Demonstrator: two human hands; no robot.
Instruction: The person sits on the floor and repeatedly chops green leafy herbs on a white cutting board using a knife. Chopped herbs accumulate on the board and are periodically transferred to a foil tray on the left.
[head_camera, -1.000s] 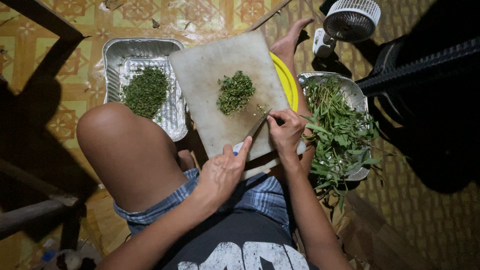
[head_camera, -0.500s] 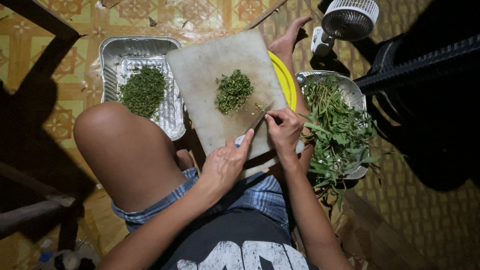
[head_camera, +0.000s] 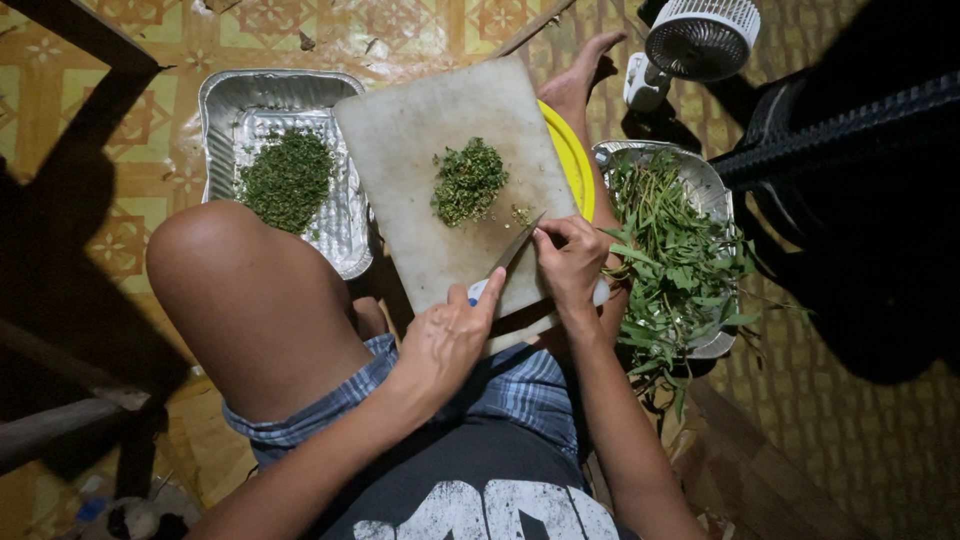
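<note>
Fingers (head_camera: 548, 236) pinch knife (head_camera: 512, 250); foil tray (head_camera: 225, 95) holds chopped herbs (head_camera: 287, 180).

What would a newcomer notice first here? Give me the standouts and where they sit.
At centre, a pale cutting board carries a heap of chopped greens, with both hands at its near edge: the left hand and right hand on a knife. A foil tray of chopped greens lies left, a bowl of leafy stems right.

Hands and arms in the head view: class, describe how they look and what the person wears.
Both the left hand and right hand are bare, without gloves, rings or a watch in view. The forearms are uncovered, no sleeves showing. The person wears a dark printed shirt and blue checked shorts.
</note>
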